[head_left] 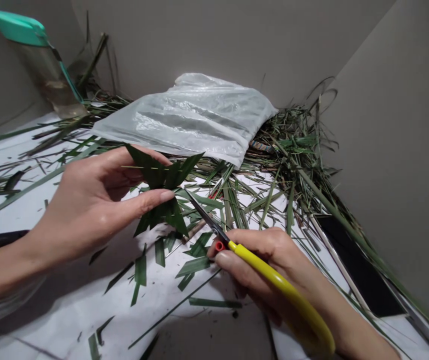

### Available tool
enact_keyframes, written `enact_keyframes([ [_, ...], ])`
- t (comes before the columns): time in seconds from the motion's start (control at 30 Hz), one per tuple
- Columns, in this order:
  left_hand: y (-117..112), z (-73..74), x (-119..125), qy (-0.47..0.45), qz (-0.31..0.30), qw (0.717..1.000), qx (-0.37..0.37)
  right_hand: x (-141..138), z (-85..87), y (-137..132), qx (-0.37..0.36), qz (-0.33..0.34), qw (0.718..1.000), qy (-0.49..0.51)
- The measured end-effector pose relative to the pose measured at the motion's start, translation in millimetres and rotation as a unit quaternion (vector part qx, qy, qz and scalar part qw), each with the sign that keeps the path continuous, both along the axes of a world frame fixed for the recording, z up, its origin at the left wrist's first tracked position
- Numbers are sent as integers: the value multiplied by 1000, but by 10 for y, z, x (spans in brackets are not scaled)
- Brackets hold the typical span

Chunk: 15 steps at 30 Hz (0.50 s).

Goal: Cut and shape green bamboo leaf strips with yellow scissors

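My left hand (105, 195) pinches a folded dark green leaf piece (154, 172) between thumb and fingers. Pointed ends of it fan out above and below the thumb, rather like a bow. My right hand (259, 260) grips a pair of scissors (278, 282) by its yellow handle. The dark blades (207, 215) point up and left, their tips close by the leaf piece at my left thumb. Whether the tips touch it I cannot tell. A small red round end (219, 246) shows at my right fingertips; what it belongs to is hidden.
Cut leaf scraps (139, 272) litter the white table surface (184, 330). Behind them a white plastic bag (207, 112) lies over heaped leaf strips (293, 130). A bottle with a turquoise lid (19, 27) stands at back left. At right lies a dark-screened phone (360, 267).
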<state>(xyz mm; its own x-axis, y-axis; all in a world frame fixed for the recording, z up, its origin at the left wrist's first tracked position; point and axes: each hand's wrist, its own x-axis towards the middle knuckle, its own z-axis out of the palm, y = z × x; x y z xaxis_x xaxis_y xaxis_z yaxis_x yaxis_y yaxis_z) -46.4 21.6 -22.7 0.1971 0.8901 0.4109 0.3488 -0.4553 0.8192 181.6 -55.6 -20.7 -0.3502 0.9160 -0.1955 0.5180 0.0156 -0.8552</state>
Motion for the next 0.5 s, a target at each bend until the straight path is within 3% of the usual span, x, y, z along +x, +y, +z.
enact_keyframes([
  [0.3,60,-22,-8,-60,-59,993,-87,6,-58,-34,-58,-12,998,37],
  [0.5,130,-56,-57,-36,-94,983,-152,14,-78,-52,-118,-20,990,75],
])
